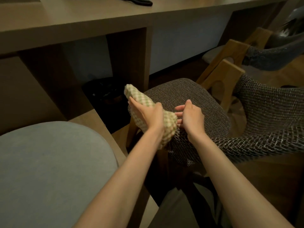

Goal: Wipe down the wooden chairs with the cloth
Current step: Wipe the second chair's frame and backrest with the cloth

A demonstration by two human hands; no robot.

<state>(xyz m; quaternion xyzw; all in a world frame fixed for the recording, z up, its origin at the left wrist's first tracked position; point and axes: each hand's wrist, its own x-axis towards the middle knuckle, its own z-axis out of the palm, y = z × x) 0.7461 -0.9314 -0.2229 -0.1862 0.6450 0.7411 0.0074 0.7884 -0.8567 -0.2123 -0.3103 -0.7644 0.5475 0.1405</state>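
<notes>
A cream and green checked cloth (139, 97) hangs over the left edge of a wooden chair's dark woven seat cushion (189, 99). My left hand (146, 112) grips the cloth, with its thumb over the top and its fingers stretched along the side. My right hand (190, 116) hovers beside it over the cushion, fingers straight and touching the cloth's right end. The chair's light wooden back posts (225, 78) stand at the right, with a woven backrest (266, 112) curving round.
A brown desk (98, 20) runs across the top with an open bay below holding a dark bin (105, 96). A grey round cushion (49, 170) lies at the lower left. A second chair (271, 53) stands at the far right.
</notes>
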